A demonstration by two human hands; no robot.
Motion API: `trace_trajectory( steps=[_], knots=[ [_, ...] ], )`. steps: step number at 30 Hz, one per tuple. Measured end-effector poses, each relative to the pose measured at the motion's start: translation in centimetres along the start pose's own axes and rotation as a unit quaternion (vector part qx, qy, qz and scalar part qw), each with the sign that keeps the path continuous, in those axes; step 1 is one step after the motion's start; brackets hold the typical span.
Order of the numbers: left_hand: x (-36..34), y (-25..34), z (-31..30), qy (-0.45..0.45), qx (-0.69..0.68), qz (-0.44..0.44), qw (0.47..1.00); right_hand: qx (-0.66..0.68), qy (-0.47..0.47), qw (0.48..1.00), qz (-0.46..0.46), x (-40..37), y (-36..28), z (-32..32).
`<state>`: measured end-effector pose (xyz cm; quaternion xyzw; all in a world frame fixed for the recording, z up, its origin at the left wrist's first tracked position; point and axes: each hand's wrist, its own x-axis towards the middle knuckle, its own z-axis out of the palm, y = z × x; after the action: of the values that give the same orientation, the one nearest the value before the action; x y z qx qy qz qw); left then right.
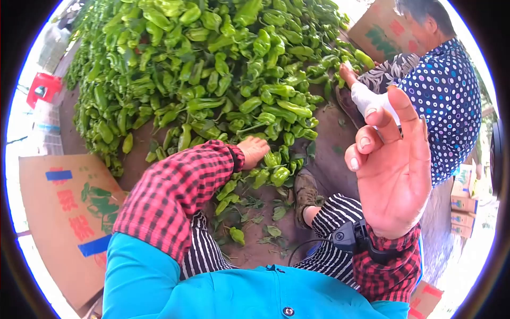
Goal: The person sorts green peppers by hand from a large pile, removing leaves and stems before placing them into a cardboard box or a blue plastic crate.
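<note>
A large pile of green peppers [202, 80] covers the ground in front of me. My left hand [255, 152] reaches to the near edge of the pile, its back up and its fingers stretched over the peppers; no pepper shows in its grasp. Raised near the camera on the right, my right hand [394, 165] faces me with its palm bare. Its fingers are apart and partly bent, and it holds nothing. A black device [345, 237] is strapped at my right wrist. Loose peppers [227, 198] lie between my left sleeve and my shoe.
A cardboard box [69, 212] with blue tape stands at the left, beyond it a red plastic item [43, 89]. Another person [443, 101] in a dotted shirt sits at the right beside the pile, near another carton [380, 32]. Torn leaves [273, 231] litter the ground between my legs.
</note>
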<state>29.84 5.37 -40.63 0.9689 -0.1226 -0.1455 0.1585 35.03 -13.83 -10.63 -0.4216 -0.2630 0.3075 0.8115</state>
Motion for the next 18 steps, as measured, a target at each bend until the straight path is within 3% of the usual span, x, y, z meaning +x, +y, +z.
trace_trajectory(
  steps=[3,5,7,8,9,10,11,12,13,15,17,18],
  knots=[
    [0.8,-2.6,3.2,0.017,0.091,-0.108,0.990,-0.043,0.000,0.999,0.025,0.9,1.0,-0.4],
    [-0.4,-3.8,1.9,-0.047,0.078,-0.171,0.981,-0.072,-0.002,0.994,0.078,1.4,1.7,-0.9],
    [-1.7,-5.6,1.5,-0.009,0.011,-0.173,0.985,-0.058,-0.007,0.995,0.086,2.1,2.1,-1.3],
    [-2.8,-6.1,1.7,0.144,-0.156,-0.148,0.966,-0.107,0.017,0.988,0.112,2.4,2.4,-1.4],
    [-2.9,-5.2,0.1,0.152,-0.221,-0.165,0.949,-0.166,0.037,0.977,0.130,2.0,3.3,-0.5],
    [-2.5,-4.3,-0.9,0.147,-0.406,-0.123,0.893,-0.224,0.025,0.964,0.140,2.2,3.4,-0.4],
    [-2.0,-3.2,-1.9,0.136,-0.577,-0.078,0.802,-0.389,-0.040,0.907,0.158,2.4,3.2,-0.7],
    [-2.0,-1.6,-3.9,0.080,-0.700,-0.053,0.708,-0.465,-0.048,0.877,0.112,2.4,3.6,-1.2],
    [-2.2,0.2,-6.2,0.021,-0.804,-0.027,0.594,-0.539,-0.057,0.838,0.066,2.4,4.2,-1.7],
    [-2.2,3.3,-9.4,-0.007,-0.873,0.075,0.482,-0.535,-0.031,0.842,0.062,2.8,4.5,-2.0],
    [-2.2,4.9,-10.9,-0.050,-0.885,0.138,0.442,-0.522,-0.006,0.851,0.060,2.8,5.3,-2.3],
    [-1.8,5.4,-11.6,-0.068,-0.875,0.169,0.449,-0.403,0.003,0.908,0.109,2.9,5.7,-2.4]
  ],
)
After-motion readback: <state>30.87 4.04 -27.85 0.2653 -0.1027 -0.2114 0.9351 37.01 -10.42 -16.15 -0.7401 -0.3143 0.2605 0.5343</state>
